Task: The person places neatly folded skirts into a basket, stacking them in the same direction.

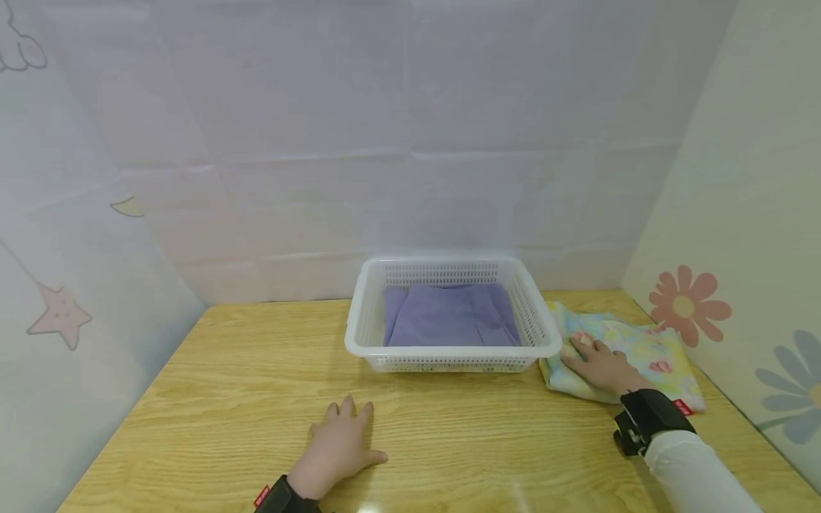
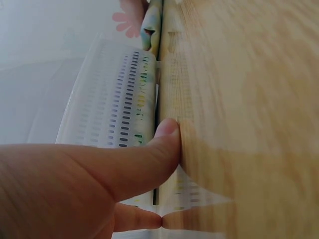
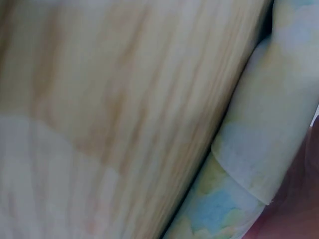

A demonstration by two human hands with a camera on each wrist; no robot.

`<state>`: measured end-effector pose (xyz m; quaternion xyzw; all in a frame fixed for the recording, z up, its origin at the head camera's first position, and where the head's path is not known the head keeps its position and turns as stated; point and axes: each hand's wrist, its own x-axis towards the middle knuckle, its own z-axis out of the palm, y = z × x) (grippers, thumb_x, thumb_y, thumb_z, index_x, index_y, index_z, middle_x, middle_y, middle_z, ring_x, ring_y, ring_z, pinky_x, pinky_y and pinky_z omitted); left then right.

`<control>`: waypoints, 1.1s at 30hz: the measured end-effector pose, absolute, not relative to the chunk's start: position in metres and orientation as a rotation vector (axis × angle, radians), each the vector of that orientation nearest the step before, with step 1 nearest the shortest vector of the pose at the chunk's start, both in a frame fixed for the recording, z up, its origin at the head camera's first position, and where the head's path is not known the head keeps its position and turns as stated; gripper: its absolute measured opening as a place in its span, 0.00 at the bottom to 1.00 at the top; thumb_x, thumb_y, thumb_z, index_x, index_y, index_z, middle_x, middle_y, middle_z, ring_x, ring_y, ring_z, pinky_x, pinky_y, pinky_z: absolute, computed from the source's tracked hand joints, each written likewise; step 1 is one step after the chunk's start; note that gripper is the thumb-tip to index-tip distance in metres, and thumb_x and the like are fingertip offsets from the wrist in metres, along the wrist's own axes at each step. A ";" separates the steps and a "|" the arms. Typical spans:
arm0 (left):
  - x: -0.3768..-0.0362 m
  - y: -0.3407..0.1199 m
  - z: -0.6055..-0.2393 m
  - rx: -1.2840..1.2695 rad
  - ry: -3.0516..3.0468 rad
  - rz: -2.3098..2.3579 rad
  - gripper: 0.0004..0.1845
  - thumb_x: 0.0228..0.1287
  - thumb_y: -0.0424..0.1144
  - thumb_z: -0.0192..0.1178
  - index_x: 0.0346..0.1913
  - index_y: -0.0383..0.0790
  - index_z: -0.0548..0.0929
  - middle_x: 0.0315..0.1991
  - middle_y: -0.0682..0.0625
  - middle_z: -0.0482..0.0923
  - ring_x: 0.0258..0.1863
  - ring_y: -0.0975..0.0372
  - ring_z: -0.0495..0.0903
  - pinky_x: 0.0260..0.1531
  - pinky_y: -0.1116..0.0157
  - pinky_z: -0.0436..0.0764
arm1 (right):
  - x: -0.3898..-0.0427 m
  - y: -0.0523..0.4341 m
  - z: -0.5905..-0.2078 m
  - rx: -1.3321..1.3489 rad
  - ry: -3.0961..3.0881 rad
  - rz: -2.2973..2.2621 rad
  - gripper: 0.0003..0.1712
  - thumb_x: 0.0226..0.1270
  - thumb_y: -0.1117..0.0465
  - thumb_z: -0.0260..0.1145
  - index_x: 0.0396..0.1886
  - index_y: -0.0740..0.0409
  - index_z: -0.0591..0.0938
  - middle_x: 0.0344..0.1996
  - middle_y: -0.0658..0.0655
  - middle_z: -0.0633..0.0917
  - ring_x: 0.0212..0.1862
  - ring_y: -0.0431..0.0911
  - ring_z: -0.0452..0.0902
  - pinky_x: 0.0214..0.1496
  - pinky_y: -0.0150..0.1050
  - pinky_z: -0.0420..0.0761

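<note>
Resting flat on the folded floral cloth (image 1: 641, 353) near the table's (image 1: 212, 399) right edge, the right hand (image 1: 599, 367) should grip both layers before lifting; the left hand (image 1: 336, 449) lies open, fingers spread, near the front edge; the white basket (image 1: 365, 313) sits just beside the cloth.

A white slotted basket (image 1: 452, 342) sits toward the back of a pale wooden table (image 1: 212, 399), holding a folded purple cloth (image 1: 449, 315).

The cloth lies flat across the basket's floor, below the rim. Pastel panels enclose the table on three sides: a pink star (image 1: 59, 314) and a yellow crescent (image 1: 128, 206) mark the left wall, while a pink flower (image 1: 688, 305) and a blue flower (image 1: 795, 388) decorate the right wall, near the table's far corner.
</note>
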<state>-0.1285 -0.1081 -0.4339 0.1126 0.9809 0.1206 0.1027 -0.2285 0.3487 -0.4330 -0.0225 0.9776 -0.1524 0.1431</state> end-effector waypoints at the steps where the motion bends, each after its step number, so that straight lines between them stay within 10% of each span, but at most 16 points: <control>1: -0.129 -0.108 -0.434 0.334 2.893 0.357 0.46 0.43 0.63 0.69 0.63 0.37 0.72 0.61 0.30 0.66 0.58 0.33 0.66 0.37 0.31 0.72 | -0.228 0.348 -0.432 -0.068 2.821 -0.436 0.47 0.71 0.34 0.42 0.71 0.70 0.55 0.62 0.89 0.49 0.56 0.89 0.46 0.48 0.79 0.58; 33: -0.129 -0.110 -0.436 0.336 2.886 0.389 0.46 0.43 0.62 0.69 0.63 0.37 0.72 0.60 0.30 0.66 0.58 0.32 0.65 0.38 0.30 0.70 | -0.183 0.348 -0.423 -0.170 2.897 -0.300 0.51 0.62 0.37 0.59 0.68 0.73 0.60 0.55 0.86 0.63 0.50 0.84 0.59 0.50 0.75 0.56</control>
